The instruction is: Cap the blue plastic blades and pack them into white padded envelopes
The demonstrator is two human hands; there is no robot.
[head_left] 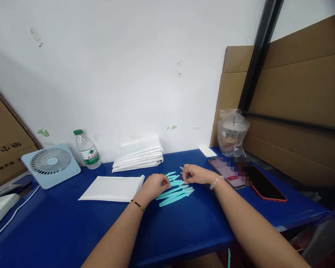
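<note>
Several slim teal eyebrow razors (176, 197) lie roughly side by side in a loose row on the blue table. My left hand (155, 186), wearing a dark bracelet and a ring, is closed in a pinch at the left end of one razor. At the other end of that razor, the thumb and fingers of my right hand (194, 174) are closed, partly hiding it. Small greyish translucent pieces (181, 170) show just beside the right fingers. To the left of my left hand is a flat white padded mailer (111, 188), its right edge folded up.
Against the wall stand a stack of white mailers (139, 154), a water bottle (88, 150) and a blue fan (51, 163). Two phones (229, 173) (265, 184) and a bagged drink cup (232, 134) are at right. Another teal piece (229, 258) shows below the table's front edge.
</note>
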